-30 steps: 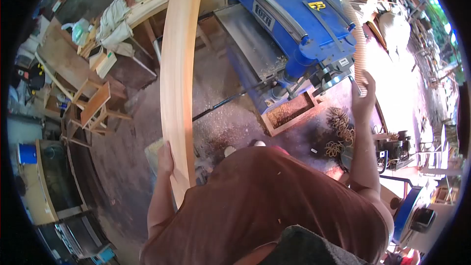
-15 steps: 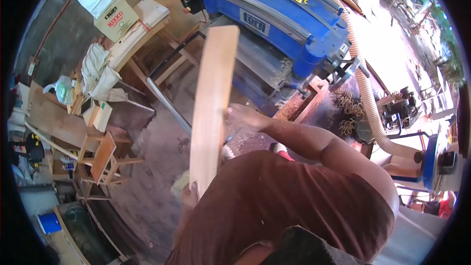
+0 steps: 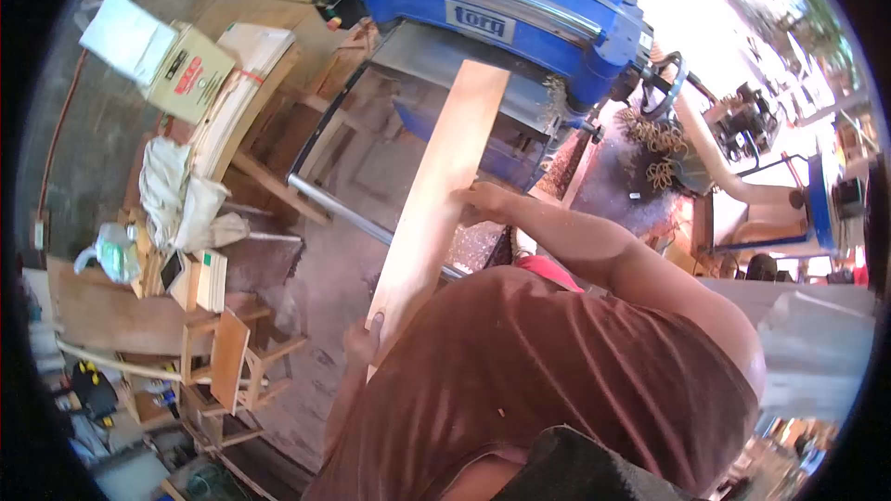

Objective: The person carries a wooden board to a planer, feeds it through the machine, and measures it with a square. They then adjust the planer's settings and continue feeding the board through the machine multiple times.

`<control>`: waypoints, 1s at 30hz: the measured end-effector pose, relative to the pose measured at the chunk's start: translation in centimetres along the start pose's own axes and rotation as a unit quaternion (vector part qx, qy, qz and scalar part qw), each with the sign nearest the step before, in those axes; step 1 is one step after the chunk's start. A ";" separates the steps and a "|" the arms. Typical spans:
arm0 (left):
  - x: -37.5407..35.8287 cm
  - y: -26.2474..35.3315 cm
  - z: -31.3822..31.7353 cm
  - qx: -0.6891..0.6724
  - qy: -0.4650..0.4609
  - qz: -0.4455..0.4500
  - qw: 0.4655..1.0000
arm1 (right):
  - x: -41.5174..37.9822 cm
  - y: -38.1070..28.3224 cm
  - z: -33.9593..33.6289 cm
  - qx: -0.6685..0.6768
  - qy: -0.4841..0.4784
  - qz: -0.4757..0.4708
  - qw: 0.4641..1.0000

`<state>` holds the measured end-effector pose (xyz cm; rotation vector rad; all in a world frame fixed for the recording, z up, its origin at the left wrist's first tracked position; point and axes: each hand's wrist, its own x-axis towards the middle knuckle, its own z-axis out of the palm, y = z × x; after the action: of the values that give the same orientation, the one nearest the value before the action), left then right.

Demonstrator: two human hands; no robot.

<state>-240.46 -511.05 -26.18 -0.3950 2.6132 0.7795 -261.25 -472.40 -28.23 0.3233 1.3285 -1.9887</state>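
Note:
A long pale wooden board slants across the middle of the view, its far end over the metal bed of the blue machine. At the board's near end, my left hand grips it with the thumb on top. My right hand holds the board's right edge about midway along; part of its fingers is hidden under the wood.
A metal roller bar crosses in front of the machine. On the left are a stack of boards, a carton, cloths and a small wooden stool frame. A ribbed hose runs at the right.
The board has tilted to the right, and its far end now lies over the machine's bed. Both hands keep hold of it. The camera view has shifted.

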 end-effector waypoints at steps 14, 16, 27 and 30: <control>1.2 -1.0 -0.3 -0.205 -0.204 -0.063 0.955 | -8.7 -35.8 -28.1 -0.633 0.549 -0.197 0.509; 1.2 -1.6 0.1 -0.201 -0.201 -0.069 0.956 | -8.3 -35.5 -32.0 -0.693 0.530 -0.128 0.471; -0.1 -1.2 4.5 -0.171 -0.213 -0.107 0.956 | -2.8 -36.5 -31.5 -0.701 0.439 -0.159 0.539; 1.1 1.1 6.5 -0.167 -0.221 -0.094 0.956 | -3.0 -36.5 -29.4 -0.717 0.474 -0.133 0.494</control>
<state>-240.05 -506.63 -31.12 -0.4891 2.0024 1.1017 -288.94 -437.28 -13.86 0.3427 3.2857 0.0014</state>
